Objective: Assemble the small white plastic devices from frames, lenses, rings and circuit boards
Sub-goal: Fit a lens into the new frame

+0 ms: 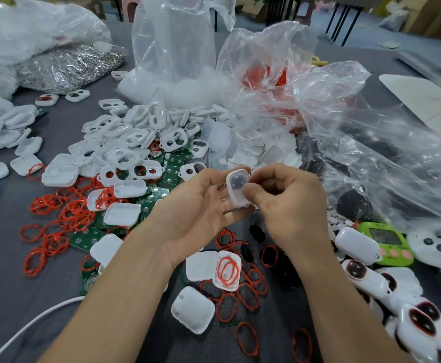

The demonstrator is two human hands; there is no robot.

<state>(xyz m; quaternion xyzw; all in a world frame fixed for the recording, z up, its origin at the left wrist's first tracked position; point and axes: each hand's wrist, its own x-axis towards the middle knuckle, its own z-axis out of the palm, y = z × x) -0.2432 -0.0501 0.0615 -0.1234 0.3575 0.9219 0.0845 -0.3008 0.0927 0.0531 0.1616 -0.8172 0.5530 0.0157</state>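
Note:
A small white plastic device [236,185] with a dark round lens showing in it sits upright between both hands over the middle of the table. My left hand [201,205] lies palm up under it, its fingers curled around the lower edge. My right hand [285,197] pinches the device's right side with thumb and curled fingers. Behind them lies a pile of white frames [125,142] over green circuit boards [173,163]. Red rings [64,216] are scattered to the left and below. Several finished devices [421,320] lie at the lower right.
Clear plastic bags [332,113] of parts stand behind the pile, one holding red rings. A bag of metal pieces [70,66] is at the back left. A green timer [386,241] and a white controller [435,243] sit at the right. A white cable [30,326] crosses the lower left.

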